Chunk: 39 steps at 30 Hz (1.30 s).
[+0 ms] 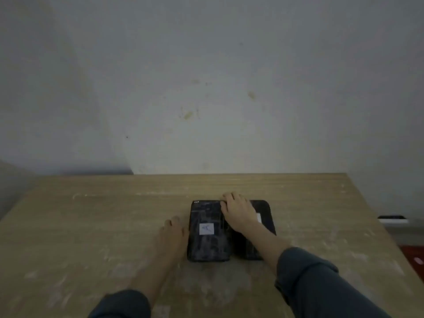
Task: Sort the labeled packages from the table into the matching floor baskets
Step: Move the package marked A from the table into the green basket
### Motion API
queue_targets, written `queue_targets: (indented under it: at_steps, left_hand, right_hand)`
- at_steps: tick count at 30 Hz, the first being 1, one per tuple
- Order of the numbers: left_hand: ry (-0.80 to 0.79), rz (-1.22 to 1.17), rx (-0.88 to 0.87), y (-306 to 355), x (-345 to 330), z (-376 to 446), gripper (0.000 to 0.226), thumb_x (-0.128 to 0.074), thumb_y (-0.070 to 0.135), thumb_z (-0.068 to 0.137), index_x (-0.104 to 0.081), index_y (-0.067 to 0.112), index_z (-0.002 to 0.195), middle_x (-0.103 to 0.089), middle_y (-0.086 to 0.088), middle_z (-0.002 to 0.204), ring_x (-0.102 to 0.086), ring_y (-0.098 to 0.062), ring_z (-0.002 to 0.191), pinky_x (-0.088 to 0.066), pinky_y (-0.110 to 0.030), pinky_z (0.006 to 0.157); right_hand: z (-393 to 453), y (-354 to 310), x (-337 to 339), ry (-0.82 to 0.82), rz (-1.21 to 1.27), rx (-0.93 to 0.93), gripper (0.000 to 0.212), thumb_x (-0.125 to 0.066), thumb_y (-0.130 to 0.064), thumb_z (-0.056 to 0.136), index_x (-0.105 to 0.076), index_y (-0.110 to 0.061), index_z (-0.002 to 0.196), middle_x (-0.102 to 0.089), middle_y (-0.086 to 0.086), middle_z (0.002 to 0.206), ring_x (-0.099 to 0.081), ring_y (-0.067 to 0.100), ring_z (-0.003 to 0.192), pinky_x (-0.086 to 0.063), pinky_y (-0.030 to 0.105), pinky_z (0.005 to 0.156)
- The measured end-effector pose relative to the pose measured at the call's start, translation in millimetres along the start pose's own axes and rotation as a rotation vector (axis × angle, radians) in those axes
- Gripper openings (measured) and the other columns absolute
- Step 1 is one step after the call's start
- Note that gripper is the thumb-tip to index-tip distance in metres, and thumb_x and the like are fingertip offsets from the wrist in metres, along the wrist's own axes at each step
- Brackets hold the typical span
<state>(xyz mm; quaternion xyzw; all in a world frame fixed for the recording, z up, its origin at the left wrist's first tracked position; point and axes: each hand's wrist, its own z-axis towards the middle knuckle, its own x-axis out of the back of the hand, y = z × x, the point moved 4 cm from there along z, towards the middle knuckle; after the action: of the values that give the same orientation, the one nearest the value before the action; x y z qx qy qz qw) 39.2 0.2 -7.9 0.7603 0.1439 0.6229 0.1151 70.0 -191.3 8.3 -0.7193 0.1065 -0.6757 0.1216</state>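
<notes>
Two black wrapped packages lie side by side on the wooden table point(91, 226). The left package point(207, 244) shows a small white label with a handwritten mark. The right package point(266, 216) is largely covered by my right hand point(238, 213), which lies flat across its top with fingers reaching the far edge of the left package; its white label peeks out beside my wrist. My left hand point(173, 232) rests against the left side of the left package, fingers loosely extended. Whether either hand grips a package cannot be told.
A plain grey wall stands right behind the table. Past the table's right edge, a white object point(392, 219) and part of a red basket point(415, 258) sit lower down on the floor. The table's left and front areas are bare wood.
</notes>
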Motion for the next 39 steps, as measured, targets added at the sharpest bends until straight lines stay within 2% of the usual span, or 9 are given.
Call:
queue_targets:
  at_steps: [6, 11, 16, 20, 23, 27, 30, 33, 39]
  left_hand:
    - [0.031, -0.4, 0.333, -21.0, -50.2, -38.0, 0.048, -0.03, 0.035, 0.096, -0.048, 0.002, 0.125, -0.053, -0.023, 0.126, -0.051, -0.038, 0.115, -0.042, -0.045, 0.098]
    - [0.062, -0.835, 0.554, -7.3, -74.9, -68.2, 0.051, -0.037, 0.049, 0.093, -0.059, 0.003, 0.096, -0.065, -0.015, 0.092, -0.061, -0.026, 0.076, -0.051, -0.038, 0.072]
    - [0.112, -0.995, 0.658, -6.7, -72.3, -61.9, 0.057, -0.051, 0.038, 0.092, -0.045, -0.001, 0.132, -0.055, -0.02, 0.129, -0.055, -0.036, 0.115, -0.048, -0.046, 0.099]
    - [0.246, -0.936, 0.491, -20.0, -34.6, -40.5, 0.062, -0.045, 0.039, 0.094, -0.03, 0.006, 0.144, -0.034, -0.02, 0.145, -0.043, -0.036, 0.129, -0.041, -0.043, 0.103]
    - [0.336, -0.921, 0.327, -25.9, 0.2, -24.0, 0.053, -0.041, 0.036, 0.096, -0.035, 0.01, 0.142, -0.038, -0.017, 0.139, -0.045, -0.033, 0.125, -0.042, -0.044, 0.104]
    - [0.349, -0.92, 0.137, -14.3, 30.9, -22.3, 0.048, -0.041, 0.032, 0.097, -0.038, 0.011, 0.14, -0.048, -0.013, 0.139, -0.045, -0.029, 0.127, -0.036, -0.05, 0.11]
    - [0.294, -0.898, 0.094, -2.3, 35.8, -35.5, 0.053, -0.042, 0.038, 0.095, -0.037, 0.013, 0.142, -0.048, -0.012, 0.142, -0.045, -0.03, 0.129, -0.036, -0.052, 0.111]
    - [0.228, -0.962, 0.027, 14.1, 32.6, -51.7, 0.051, -0.046, 0.04, 0.093, -0.041, 0.019, 0.14, -0.052, -0.005, 0.139, -0.048, -0.024, 0.127, -0.039, -0.047, 0.109]
    - [-0.002, -0.979, -0.09, 66.1, -1.9, -87.9, 0.028, -0.051, 0.039, 0.091, -0.051, 0.029, 0.117, -0.061, -0.001, 0.12, -0.058, -0.02, 0.11, -0.046, -0.043, 0.099]
  right_hand:
    - [11.7, 10.1, -37.5, -0.069, 0.02, -0.003, 0.043, -0.029, -0.034, 0.099, -0.041, -0.009, 0.131, -0.051, 0.013, 0.131, -0.047, 0.029, 0.119, -0.039, 0.042, 0.099]
    - [9.8, 12.7, -51.0, -0.02, 0.021, -0.004, 0.04, -0.031, -0.033, 0.099, -0.043, -0.01, 0.129, -0.054, 0.011, 0.129, -0.047, 0.026, 0.122, -0.034, 0.04, 0.106]
    - [6.4, 6.1, -48.6, 0.046, 0.083, -0.055, 0.042, -0.034, -0.037, 0.098, -0.047, -0.009, 0.125, -0.057, 0.012, 0.126, -0.048, 0.029, 0.119, -0.034, 0.041, 0.107]
    - [-11.2, -9.5, -36.3, 0.153, 0.236, -0.109, 0.043, -0.037, -0.042, 0.095, -0.047, -0.012, 0.124, -0.056, 0.008, 0.122, -0.049, 0.026, 0.114, -0.038, 0.042, 0.101]
    - [-31.3, -23.1, -26.9, 0.187, 0.436, -0.155, 0.034, -0.04, -0.041, 0.095, -0.047, -0.013, 0.113, -0.052, 0.006, 0.111, -0.05, 0.022, 0.1, -0.045, 0.035, 0.083]
    - [-59.9, -33.1, -12.7, 0.28, 0.669, -0.215, 0.018, -0.046, -0.03, 0.095, -0.043, -0.013, 0.097, -0.045, 0.004, 0.097, -0.045, 0.007, 0.073, -0.039, 0.014, 0.055]
    - [-84.2, -31.8, -5.7, 0.292, 0.797, -0.268, 0.025, -0.043, -0.031, 0.096, -0.041, -0.013, 0.113, -0.05, 0.004, 0.094, -0.048, 0.01, 0.072, -0.036, 0.017, 0.055]
    - [-111.5, -20.6, 0.1, 0.345, 0.866, -0.326, 0.015, -0.04, -0.033, 0.097, -0.035, -0.027, 0.11, -0.053, -0.004, 0.079, -0.051, 0.008, 0.066, -0.035, 0.016, 0.051]
    - [-183.1, 32.2, 14.8, 0.511, 0.885, -0.517, 0.021, -0.045, -0.032, 0.095, -0.042, -0.019, 0.112, -0.057, -0.001, 0.103, -0.056, 0.013, 0.09, -0.045, 0.031, 0.075]
